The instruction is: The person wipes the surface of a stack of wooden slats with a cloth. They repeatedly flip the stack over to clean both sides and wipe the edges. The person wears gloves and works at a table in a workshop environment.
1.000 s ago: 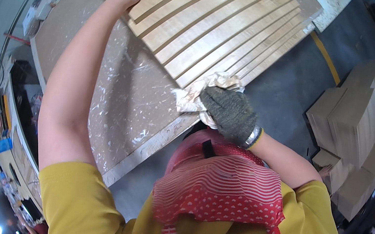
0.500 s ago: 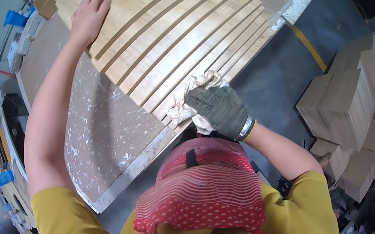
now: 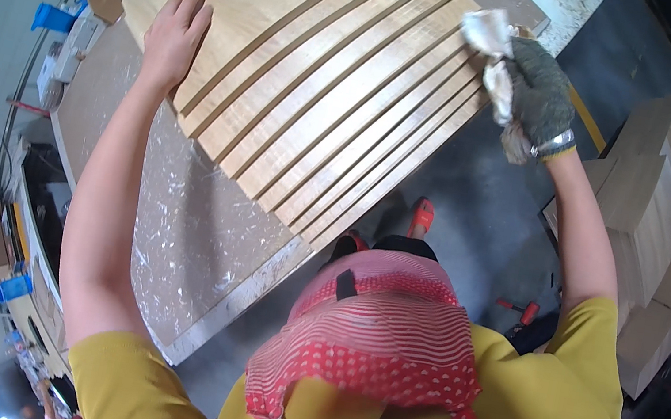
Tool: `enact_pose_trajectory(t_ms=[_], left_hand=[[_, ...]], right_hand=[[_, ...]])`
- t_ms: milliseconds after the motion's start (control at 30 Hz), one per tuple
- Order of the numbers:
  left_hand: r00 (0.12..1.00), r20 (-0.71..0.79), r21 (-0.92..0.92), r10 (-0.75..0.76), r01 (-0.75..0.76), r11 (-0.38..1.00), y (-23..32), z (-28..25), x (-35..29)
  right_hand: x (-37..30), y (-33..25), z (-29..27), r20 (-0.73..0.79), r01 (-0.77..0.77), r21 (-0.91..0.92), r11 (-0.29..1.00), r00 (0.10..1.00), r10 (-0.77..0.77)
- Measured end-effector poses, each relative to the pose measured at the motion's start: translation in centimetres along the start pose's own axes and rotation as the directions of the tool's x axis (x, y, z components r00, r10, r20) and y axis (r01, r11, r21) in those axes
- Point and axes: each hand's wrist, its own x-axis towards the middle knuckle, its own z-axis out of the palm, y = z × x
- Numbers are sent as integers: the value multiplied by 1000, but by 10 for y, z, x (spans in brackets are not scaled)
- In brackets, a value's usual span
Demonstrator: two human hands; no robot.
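Observation:
A fanned stack of pale wooden boards (image 3: 330, 110) lies on the worktable, their long edges stepped one behind another. My bare left hand (image 3: 176, 33) rests flat on the top board near its left edge, fingers stretched forward. My right hand (image 3: 540, 93), in a dark grey-green work glove, grips a crumpled whitish rag (image 3: 490, 35) at the far right end of the stepped edges. Part of the rag hangs down below the glove, past the boards' edge. The fingers of the glove are partly hidden and slightly blurred.
The worktable (image 3: 188, 228) has a paint-speckled brown top and a pale edge. Stacked brown boards or cartons (image 3: 658, 213) stand on the floor at the right. A red-headed tool (image 3: 529, 313) lies near my right elbow. Blue clamps (image 3: 53, 19) sit at the left.
My right hand has swept the rag from the near end of the stepped edges to the far right end. My left hand stays on the top board.

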Motion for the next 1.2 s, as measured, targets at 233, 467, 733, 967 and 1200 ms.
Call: enact_pose_trajectory(t_ms=[233, 467, 733, 967, 1200], left_hand=[[999, -35, -26, -1, 0, 1000, -4, 6, 3], [999, -28, -18, -19, 19, 1000, -9, 9, 2], [999, 0, 20, -44, 44, 999, 0, 9, 6], [999, 0, -8, -45, 45, 999, -11, 9, 7], [1000, 18, -34, -19, 19, 999, -15, 14, 11]], right_hand=[[-79, -147, 66, 205, 272, -35, 962, 944, -259], [-89, -206, 66, 256, 305, 262, 916, 893, -370], [-127, -234, 92, 76, 515, -51, 856, 856, -510], [-127, -227, 27, 345, 208, 389, 897, 870, -352], [-134, -208, 59, 343, 365, 122, 923, 857, -384]])
